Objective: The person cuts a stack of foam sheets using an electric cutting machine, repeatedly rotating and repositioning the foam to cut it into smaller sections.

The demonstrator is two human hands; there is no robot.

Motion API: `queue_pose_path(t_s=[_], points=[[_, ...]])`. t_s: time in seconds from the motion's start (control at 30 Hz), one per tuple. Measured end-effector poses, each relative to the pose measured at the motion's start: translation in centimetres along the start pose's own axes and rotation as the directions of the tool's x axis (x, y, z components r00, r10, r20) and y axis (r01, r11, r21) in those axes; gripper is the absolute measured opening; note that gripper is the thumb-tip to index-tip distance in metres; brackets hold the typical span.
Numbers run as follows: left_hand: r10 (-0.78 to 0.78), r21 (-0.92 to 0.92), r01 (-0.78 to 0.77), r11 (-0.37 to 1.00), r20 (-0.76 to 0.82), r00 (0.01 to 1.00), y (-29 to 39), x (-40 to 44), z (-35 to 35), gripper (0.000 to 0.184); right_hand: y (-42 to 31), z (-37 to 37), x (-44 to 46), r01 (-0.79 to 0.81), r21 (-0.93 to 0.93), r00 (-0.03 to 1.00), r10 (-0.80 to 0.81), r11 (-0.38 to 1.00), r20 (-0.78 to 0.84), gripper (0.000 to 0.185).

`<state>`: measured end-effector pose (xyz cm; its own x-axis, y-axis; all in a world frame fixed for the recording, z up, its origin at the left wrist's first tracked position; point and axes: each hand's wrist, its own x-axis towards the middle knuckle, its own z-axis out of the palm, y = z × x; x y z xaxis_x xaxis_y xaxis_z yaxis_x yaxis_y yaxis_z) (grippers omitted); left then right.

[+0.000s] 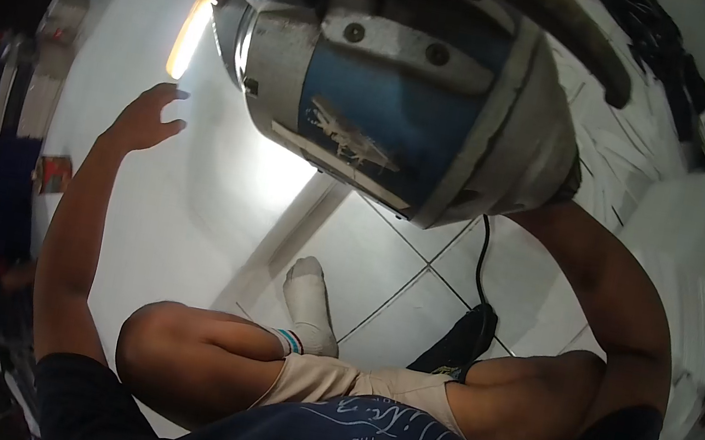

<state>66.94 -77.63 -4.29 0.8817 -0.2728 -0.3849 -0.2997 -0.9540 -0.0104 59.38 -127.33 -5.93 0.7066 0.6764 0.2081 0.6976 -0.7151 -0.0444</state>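
A large blue and grey machine (401,98) with a metal body and a curved handle fills the upper middle. My left hand (147,119) is left of it over the white surface (130,211), thumb and fingers apart and curved, holding nothing. A bright light strip (187,39) shows just above that hand. My right forearm (590,250) reaches up to the machine's right end, where the machine hides my right hand and its fingers. What that hand touches cannot be seen.
Stacks of dark blue and white items (8,106) stand at the left. A black cable (483,260) hangs below the machine over the tiled floor (393,255). White sheets (693,249) lie in stacks at the right, with black plastic (649,37) above them.
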Motion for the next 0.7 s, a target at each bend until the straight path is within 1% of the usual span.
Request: queue_pose_path(t_s=[0.03, 0.07, 0.17, 0.2, 0.23, 0.3, 0.37, 0.4, 0.43, 0.5, 0.53, 0.57, 0.63, 0.7], points=[[-0.016, 0.064, 0.016, 0.998, -0.009, 1.0, 7.2, 0.0, 2.0, 0.056, 1.5, 1.1, -5.9, -0.015, 0.01, 0.999, 0.016, 1.0, -0.041, 0.026], [0.019, 0.072, -0.019, 0.997, 0.001, 1.0, 5.8, 0.5, 3.7, 0.056, 1.1, 2.3, -4.5, 0.003, 0.006, 0.999, -0.003, 1.0, -0.041, 0.026], [0.073, -0.014, -0.073, 0.997, -0.008, 0.997, -8.5, 2.2, 4.7, 0.06, -3.1, 4.0, 5.7, 0.089, -0.042, 0.996, -0.089, 0.995, -0.001, 0.027], [0.07, -0.097, -0.071, 0.993, -0.015, 0.997, -6.9, 2.8, 6.5, 0.062, -3.5, 3.8, 6.1, 0.106, -0.049, 0.994, -0.104, 0.993, 0.034, 0.027], [0.057, -0.12, -0.06, 0.991, -0.026, 0.998, -6.1, 3.3, 6.3, 0.065, -3.2, 3.5, 6.3, 0.107, -0.05, 0.994, -0.105, 0.993, 0.039, 0.027], [0.08, -0.14, -0.091, 0.986, -0.081, 0.993, -5.5, 5.4, 7.0, 0.07, -2.9, 2.9, 5.6, 0.099, -0.065, 0.994, -0.096, 0.993, 0.043, 0.027], [0.088, -0.174, -0.118, 0.978, -0.17, 0.981, -4.5, 7.0, 8.4, 0.077, -2.8, 3.0, 6.0, 0.116, -0.079, 0.992, -0.112, 0.99, 0.053, 0.028], [0.127, -0.263, -0.195, 0.945, -0.254, 0.959, -3.8, 7.3, 9.3, 0.079, -2.9, 2.9, 6.4, 0.127, -0.091, 0.991, -0.123, 0.988, 0.053, 0.028], [0.127, -0.261, -0.201, 0.944, -0.275, 0.953, -2.7, 6.9, 9.6, 0.079, -3.1, 2.8, 5.8, 0.136, -0.11, 0.99, -0.132, 0.985, 0.046, 0.028], [0.182, -0.255, -0.267, 0.929, -0.313, 0.932, -1.3, 6.7, 11.4, 0.084, -2.9, 2.8, 5.8, 0.147, -0.13, 0.988, -0.14, 0.98, 0.064, 0.028], [0.201, -0.279, -0.281, 0.918, -0.282, 0.938, -1.4, 6.8, 11.6, 0.087, -3.0, 2.7, 5.9, 0.153, -0.141, 0.987, -0.144, 0.978, 0.072, 0.028], [0.201, -0.295, -0.289, 0.911, -0.296, 0.934, -1.3, 6.9, 12.3, 0.087, -3.0, 2.8, 5.8, 0.159, -0.159, 0.986, -0.148, 0.974, 0.081, 0.029], [0.227, -0.287, -0.365, 0.886, -0.418, 0.88, -1.4, 7.3, 13.5, 0.085, -3.3, 2.9, 5.8, 0.174, -0.197, 0.983, -0.157, 0.965, 0.097, 0.029], [0.23, -0.301, -0.375, 0.877, -0.423, 0.877, -0.9, 6.9, 13.5, 0.088, -4.0, 3.1, 5.0, 0.178, -0.24, 0.982, -0.156, 0.954, 0.109, 0.029]])
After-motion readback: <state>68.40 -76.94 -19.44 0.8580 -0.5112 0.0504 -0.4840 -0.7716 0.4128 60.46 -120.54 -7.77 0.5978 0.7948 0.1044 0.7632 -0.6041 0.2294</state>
